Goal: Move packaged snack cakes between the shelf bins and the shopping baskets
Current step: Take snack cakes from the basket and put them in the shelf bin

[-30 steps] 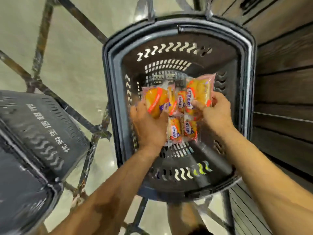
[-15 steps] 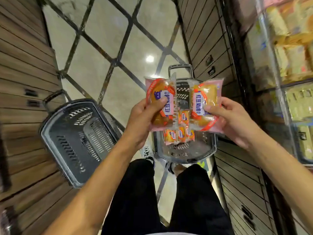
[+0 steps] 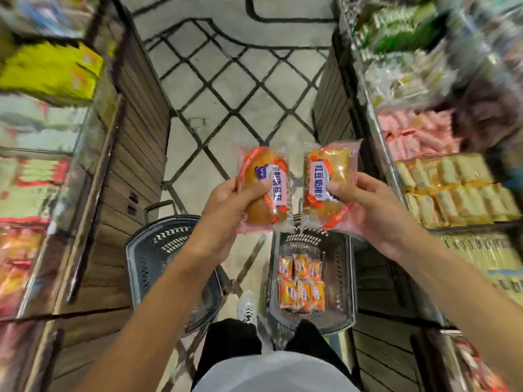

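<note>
Bare aisle floor (image 3: 226,80) between shelf bins (image 3: 452,188)

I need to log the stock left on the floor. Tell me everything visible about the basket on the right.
The right basket is dark perforated plastic with a thick rim, standing on the tiled floor beside the wooden shelf base. About six orange packaged snack cakes lie flat in two rows on its bottom. Its far end is hidden behind the held packs. Neither hand touches it.
</note>
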